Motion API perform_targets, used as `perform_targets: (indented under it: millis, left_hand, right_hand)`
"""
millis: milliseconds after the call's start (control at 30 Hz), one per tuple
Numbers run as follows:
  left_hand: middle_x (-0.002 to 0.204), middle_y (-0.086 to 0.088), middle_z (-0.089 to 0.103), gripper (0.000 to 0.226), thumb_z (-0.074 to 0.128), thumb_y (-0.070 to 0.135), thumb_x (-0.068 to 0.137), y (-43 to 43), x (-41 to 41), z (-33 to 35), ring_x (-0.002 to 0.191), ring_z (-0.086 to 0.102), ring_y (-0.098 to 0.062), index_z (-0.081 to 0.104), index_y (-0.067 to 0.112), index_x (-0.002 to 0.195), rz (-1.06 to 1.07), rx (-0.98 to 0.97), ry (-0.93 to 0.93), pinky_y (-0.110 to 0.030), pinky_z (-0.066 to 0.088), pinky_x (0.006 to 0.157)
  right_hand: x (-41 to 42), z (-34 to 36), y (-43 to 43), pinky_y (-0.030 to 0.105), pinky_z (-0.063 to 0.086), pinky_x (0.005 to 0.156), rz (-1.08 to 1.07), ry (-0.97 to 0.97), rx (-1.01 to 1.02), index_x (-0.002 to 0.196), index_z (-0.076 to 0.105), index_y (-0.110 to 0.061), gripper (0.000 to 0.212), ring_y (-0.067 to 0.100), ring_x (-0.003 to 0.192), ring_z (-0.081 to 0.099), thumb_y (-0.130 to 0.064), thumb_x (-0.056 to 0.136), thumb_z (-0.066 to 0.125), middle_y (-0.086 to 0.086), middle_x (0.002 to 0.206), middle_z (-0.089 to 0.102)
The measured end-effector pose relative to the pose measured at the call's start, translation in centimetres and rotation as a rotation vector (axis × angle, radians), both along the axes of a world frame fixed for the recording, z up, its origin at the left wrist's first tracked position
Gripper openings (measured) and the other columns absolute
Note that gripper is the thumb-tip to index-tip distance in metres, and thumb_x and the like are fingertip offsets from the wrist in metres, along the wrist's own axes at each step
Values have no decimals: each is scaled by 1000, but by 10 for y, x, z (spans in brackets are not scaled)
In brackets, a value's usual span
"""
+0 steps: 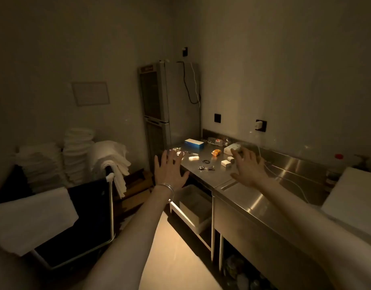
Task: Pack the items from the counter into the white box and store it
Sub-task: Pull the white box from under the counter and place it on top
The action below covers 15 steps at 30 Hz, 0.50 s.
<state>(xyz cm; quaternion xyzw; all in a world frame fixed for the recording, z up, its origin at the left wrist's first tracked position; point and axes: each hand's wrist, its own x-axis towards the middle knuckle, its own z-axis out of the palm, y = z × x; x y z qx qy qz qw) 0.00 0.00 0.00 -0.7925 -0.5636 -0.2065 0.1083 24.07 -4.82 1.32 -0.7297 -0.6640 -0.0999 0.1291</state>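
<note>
Dim room. My left hand [170, 172] and right hand [248, 169] hover spread-fingered near the far end of the stainless steel bench [239, 195], each grip open and empty. Small items lie scattered at that end: blue-and-white rectangular carton [194, 143], crinkled orange packet [216, 152], metal key ring [205, 168]. The white open-topped plastic box [193, 206] sits on the shelf beneath. My judgement: lift the box out first, two-handed, and set it on bare steel beside the items.
</note>
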Motion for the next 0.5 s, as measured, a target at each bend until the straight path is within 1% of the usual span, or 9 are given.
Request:
perform_targets:
  millis: [167,267,367,500]
  left_hand:
    - [155,-7,14,68,44,50,88,48,12,9,143,6,-28,13,28,144,30,22,-19,-52,6,117]
    - [155,-7,14,67,43,49,89,75,18,9,143,6,-28,12,28,144,57,37,10,-51,4,116]
    - [155,-6,14,66,44,48,89,100,22,5,143,5,-28,13,28,144,85,13,38,-51,2,115]
    - [155,-6,15,66,43,49,88,125,30,0,143,7,-27,14,27,144,92,28,66,-50,3,115]
  right_hand:
    - [12,1,56,56,14,112,37,16,-4,147,6,-26,81,34,143,5,-42,86,56,11,157,0]
    - [16,3,90,58,13,112,64,14,-23,148,2,-28,85,35,144,3,-42,85,57,11,157,-3]
    - [16,0,122,58,15,112,113,-5,-39,148,3,-27,85,35,143,5,-41,85,58,12,157,0]
    - [10,-11,155,57,18,112,158,-40,-68,147,4,-27,83,35,142,9,-45,86,56,12,156,4]
